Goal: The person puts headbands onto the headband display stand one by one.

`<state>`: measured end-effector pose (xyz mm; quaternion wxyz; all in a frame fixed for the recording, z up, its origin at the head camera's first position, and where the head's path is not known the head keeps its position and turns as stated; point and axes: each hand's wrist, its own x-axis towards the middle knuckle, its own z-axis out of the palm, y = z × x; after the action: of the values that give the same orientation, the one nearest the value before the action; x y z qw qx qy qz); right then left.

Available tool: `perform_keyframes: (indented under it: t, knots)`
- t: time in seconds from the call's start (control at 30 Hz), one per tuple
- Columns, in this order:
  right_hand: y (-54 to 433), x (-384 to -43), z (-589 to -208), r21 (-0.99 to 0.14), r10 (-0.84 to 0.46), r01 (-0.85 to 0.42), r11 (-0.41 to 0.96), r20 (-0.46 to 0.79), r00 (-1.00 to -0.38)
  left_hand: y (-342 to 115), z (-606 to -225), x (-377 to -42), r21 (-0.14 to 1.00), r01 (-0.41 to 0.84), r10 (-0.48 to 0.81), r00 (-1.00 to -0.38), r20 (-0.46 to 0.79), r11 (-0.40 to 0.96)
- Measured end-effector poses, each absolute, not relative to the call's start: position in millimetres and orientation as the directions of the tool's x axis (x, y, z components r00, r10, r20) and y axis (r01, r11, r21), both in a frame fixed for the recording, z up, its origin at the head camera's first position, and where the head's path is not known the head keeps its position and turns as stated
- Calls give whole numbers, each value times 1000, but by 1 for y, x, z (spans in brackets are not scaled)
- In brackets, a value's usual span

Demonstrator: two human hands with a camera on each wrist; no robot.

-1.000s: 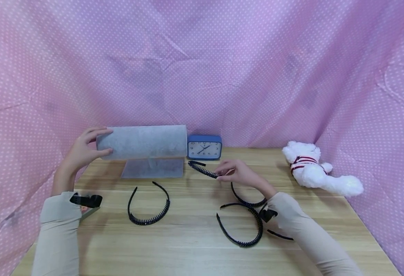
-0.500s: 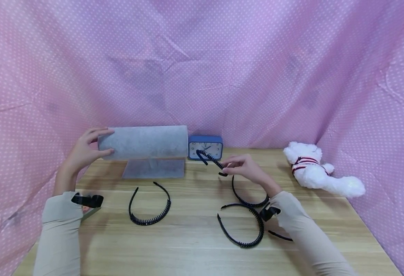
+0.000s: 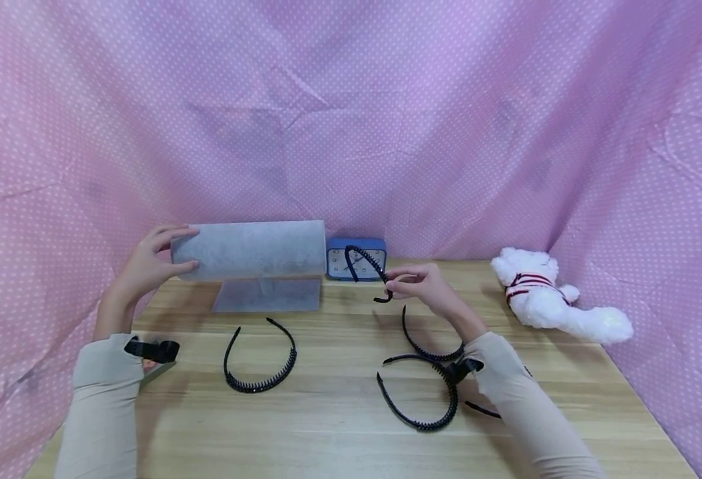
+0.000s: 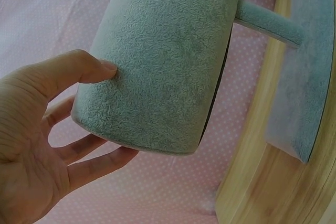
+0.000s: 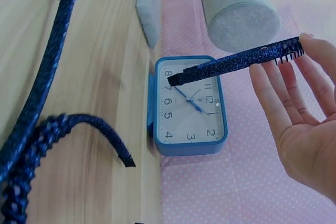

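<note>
My left hand [image 3: 150, 263] grips the left end of a grey plush display roll [image 3: 255, 249], which sits on a short post over a flat base [image 3: 291, 296]. In the left wrist view the thumb lies on one side of the roll [image 4: 163, 61] and the fingers curl round its end. My right hand [image 3: 419, 289] pinches a black toothed headband [image 3: 367, 256] between thumb and fingers, raised above the table in front of the clock. The right wrist view has this headband [image 5: 236, 61] crossing before the roll's right end [image 5: 244, 27].
A blue alarm clock [image 3: 356, 273] stands right of the roll. One headband [image 3: 257, 386] lies front left on the wooden table [image 3: 327, 439]; several more, including one headband [image 3: 431, 426], lie under and beside the right forearm. A white plush toy [image 3: 542, 296] lies at right. Pink dotted cloth hangs behind.
My right hand has raised the headband and turned it more upright, so it now overlaps the clock. The left hand keeps its grip on the roll.
</note>
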<state>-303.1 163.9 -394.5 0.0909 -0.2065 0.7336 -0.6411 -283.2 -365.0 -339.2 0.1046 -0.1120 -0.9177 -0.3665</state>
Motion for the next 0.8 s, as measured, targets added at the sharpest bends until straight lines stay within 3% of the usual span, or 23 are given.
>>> perform_keyframes:
  t: [0.8]
  knots:
    - [121,-308,-382,-979,-289,-202,14,189,-939,-363,-339,-280,665,281,127,-954,271,692]
